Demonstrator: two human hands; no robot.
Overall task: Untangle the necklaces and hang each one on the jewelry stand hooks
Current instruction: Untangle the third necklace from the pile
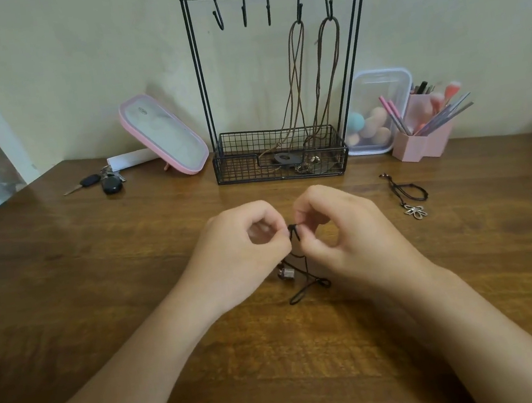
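A black wire jewelry stand (199, 75) rises at the back of the wooden table, with several hooks on its top bar. Two brown cord necklaces (299, 76) hang from the two right hooks, their pendants resting in the stand's basket (240, 171). The three left hooks are bare. In front of the stand, my left hand (240, 248) and my right hand (345, 231) pinch a knot of a black cord necklace (308, 286) between thumbs and forefingers. Its small metal pendant and a loop trail on the table below. Another black cord necklace with a flower pendant (411, 197) lies to the right.
A pink tilted mirror (162, 133) and a bunch of keys (105, 182) sit at the back left. A clear box of makeup sponges (377, 110) and a pink brush holder (424, 138) stand right of the stand. The table (66, 276) is brown wood.
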